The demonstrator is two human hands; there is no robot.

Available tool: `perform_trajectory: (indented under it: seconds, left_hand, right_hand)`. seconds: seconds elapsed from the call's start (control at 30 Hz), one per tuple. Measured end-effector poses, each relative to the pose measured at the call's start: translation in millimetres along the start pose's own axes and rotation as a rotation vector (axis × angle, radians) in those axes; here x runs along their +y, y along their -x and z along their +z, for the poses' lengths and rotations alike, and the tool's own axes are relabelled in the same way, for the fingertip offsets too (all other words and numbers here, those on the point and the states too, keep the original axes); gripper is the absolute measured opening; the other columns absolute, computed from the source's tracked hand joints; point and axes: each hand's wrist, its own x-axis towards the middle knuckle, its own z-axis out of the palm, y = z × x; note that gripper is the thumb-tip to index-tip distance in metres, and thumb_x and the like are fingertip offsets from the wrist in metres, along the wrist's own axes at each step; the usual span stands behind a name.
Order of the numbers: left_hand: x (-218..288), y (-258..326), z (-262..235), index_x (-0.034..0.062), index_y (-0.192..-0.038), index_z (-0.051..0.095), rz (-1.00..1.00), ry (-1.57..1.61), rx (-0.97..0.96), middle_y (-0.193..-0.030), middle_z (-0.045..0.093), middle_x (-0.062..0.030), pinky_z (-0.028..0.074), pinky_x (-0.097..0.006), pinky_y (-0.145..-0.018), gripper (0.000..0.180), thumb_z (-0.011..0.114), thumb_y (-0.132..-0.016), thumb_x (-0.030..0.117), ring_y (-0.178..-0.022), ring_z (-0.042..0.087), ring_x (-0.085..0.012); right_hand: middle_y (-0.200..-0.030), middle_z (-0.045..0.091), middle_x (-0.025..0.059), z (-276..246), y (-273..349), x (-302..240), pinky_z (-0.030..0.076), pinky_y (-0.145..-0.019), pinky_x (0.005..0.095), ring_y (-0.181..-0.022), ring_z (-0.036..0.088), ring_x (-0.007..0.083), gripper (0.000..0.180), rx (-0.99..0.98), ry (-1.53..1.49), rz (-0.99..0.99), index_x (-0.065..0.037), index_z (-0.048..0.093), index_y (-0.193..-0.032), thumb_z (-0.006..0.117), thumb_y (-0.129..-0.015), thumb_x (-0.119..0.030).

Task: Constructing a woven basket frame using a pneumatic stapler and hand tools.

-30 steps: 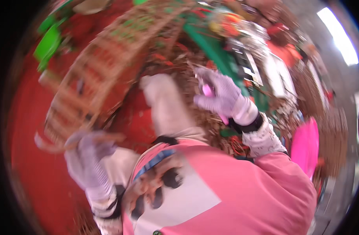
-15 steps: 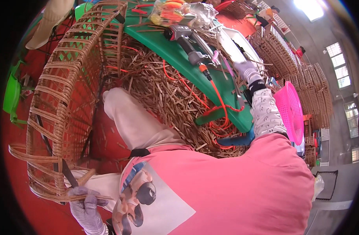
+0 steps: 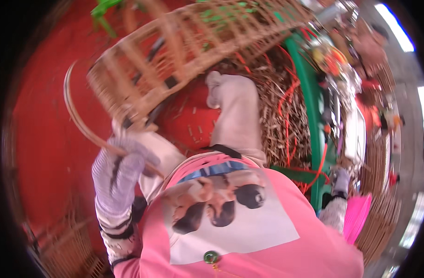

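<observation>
My left hand (image 3: 120,173), in a pale striped glove, is closed around a bent rattan strip (image 3: 77,121). One end of the strip arcs up to the far left; the other pokes out past my fingers. A woven rattan basket frame (image 3: 142,99), blurred by motion, leans over my knee just beyond that hand. My right hand (image 3: 341,180), also gloved, is stretched far right beside the green bench (image 3: 317,157). Its fingers are small and smeared, so what it may hold is hidden from me.
Loose strip offcuts (image 3: 274,125) cover the floor left of the bench, crossed by an orange hose (image 3: 290,95). Along the bench lie blurred tools and a white tray (image 3: 355,134). A pink plastic basket (image 3: 358,215) stands near my right forearm, with stacked rattan baskets (image 3: 377,185) beyond.
My view has turned left. The left hand has come away from the basket frame with the rattan strip, whose free end now swings out to the left. My right hand is still reaching out by the bench.
</observation>
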Motion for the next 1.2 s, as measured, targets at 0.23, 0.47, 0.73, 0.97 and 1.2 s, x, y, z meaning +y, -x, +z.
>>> perform_trajectory:
  seconds: [0.23, 0.47, 0.73, 0.97, 1.2]
  left_hand:
    - [-12.0, 8.2, -31.1, -0.0035, -0.094, 0.057, 0.080, -0.070, 0.268, -0.075, 0.061, -0.0066, 0.044, -0.020, -0.056, 0.017, 0.054, -0.085, 0.010, -0.062, 0.056, -0.0083]
    - [-22.3, 31.2, -41.7, -0.0030, -0.095, 0.061, 0.001, -0.116, 0.400, -0.074, 0.062, -0.0046, 0.043, -0.021, -0.057, 0.017, 0.058, -0.082, 0.008, -0.062, 0.054, -0.0073]
    - [-21.3, 45.6, -33.2, -0.0005, -0.096, 0.059, -0.130, 0.000, 0.358, -0.075, 0.060, -0.0048, 0.045, -0.020, -0.053, 0.019, 0.052, -0.087, 0.014, -0.060, 0.056, -0.0082]
    - [-22.6, 44.7, -28.9, -0.0010, -0.096, 0.059, -0.105, 0.077, 0.349, -0.075, 0.061, -0.0058, 0.047, -0.019, -0.054, 0.019, 0.054, -0.085, 0.014, -0.062, 0.058, -0.0081]
    - [-26.2, 41.6, -29.4, -0.0012, -0.097, 0.061, -0.016, 0.135, 0.312, -0.075, 0.060, -0.0032, 0.046, -0.020, -0.056, 0.018, 0.059, -0.080, 0.002, -0.064, 0.054, -0.0065]
  right_hand:
    - [-0.064, 0.043, -0.0026, 49.2, 149.1, -196.0, 0.026, -0.034, 0.0172, -0.039, 0.033, 0.0043, 0.053, -0.456, -0.492, -0.461, -0.003, 0.035, -0.130, 0.052, -0.081, -0.015]
    - [-0.094, 0.056, 0.0198, 145.4, 318.2, -336.3, 0.048, -0.069, 0.0320, -0.079, 0.057, 0.0306, 0.048, -1.056, 0.342, -1.995, -0.007, 0.046, -0.123, 0.050, -0.075, -0.003]
    - [-0.082, 0.055, 0.0140, 162.9, 369.9, -352.3, 0.048, -0.059, 0.0366, -0.068, 0.057, 0.0298, 0.049, -0.612, 0.732, -2.228, -0.012, 0.042, -0.127, 0.045, -0.079, -0.003]
    - [-0.072, 0.050, 0.0137, 164.6, 376.1, -350.8, 0.049, -0.056, 0.0375, -0.063, 0.056, 0.0302, 0.054, -0.455, 0.792, -2.217, -0.017, 0.040, -0.128, 0.048, -0.076, -0.005]
    - [-0.075, 0.060, 0.0180, 150.4, 426.4, -390.1, 0.050, -0.063, 0.0432, -0.076, 0.061, 0.0336, 0.029, -0.510, 1.199, -2.176, -0.010, 0.053, -0.108, 0.050, -0.079, -0.013]
